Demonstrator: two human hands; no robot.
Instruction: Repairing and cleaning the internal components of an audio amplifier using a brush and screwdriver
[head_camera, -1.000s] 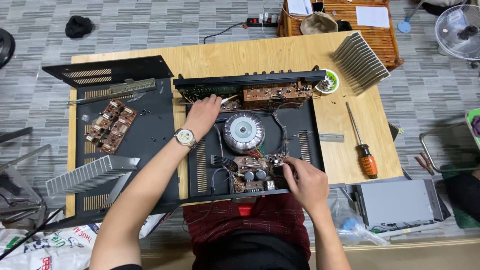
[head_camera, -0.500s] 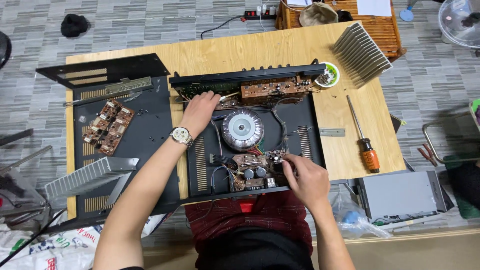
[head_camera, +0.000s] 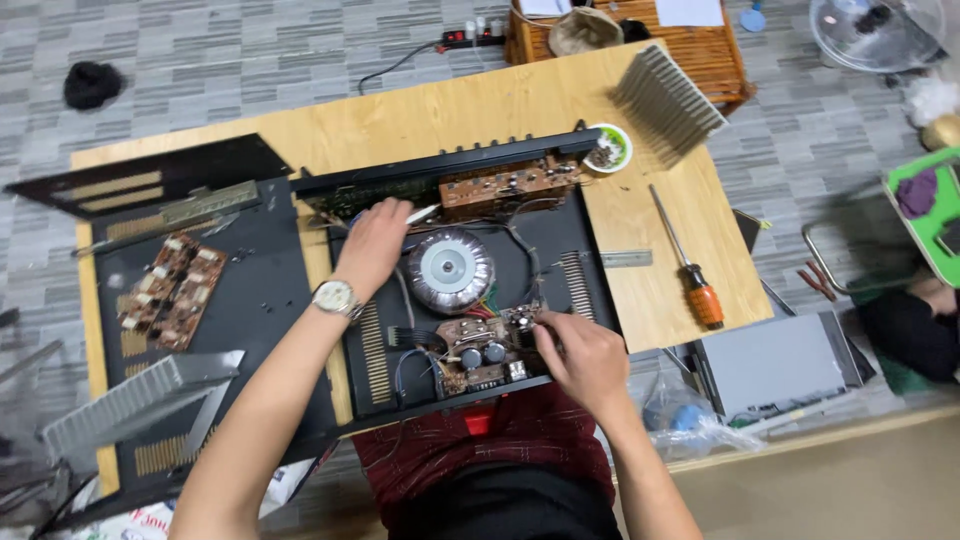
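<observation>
An opened black amplifier chassis (head_camera: 570, 235) lies on the wooden table (head_camera: 480, 105). A round silver toroidal transformer (head_camera: 450, 268) sits in its middle. My left hand (head_camera: 372, 243), with a wristwatch, rests flat on the chassis floor left of the transformer, fingers toward the far brown circuit board (head_camera: 500, 185). My right hand (head_camera: 583, 355) reaches into the near right of the chassis, fingertips pinched at the small circuit board with capacitors (head_camera: 480, 350); what it grips is hidden.
The black cover panel (head_camera: 255, 300) carries a loose brown circuit board (head_camera: 170, 290). An orange-handled screwdriver (head_camera: 688, 262), a bowl of screws (head_camera: 608, 147) and a finned heatsink (head_camera: 668, 103) lie at right. Another heatsink (head_camera: 135, 398) sits near left. A grey box (head_camera: 775, 360) stands on the floor.
The view has shifted slightly. My right hand has edged a little further in over the small board; my left hand stays in place.
</observation>
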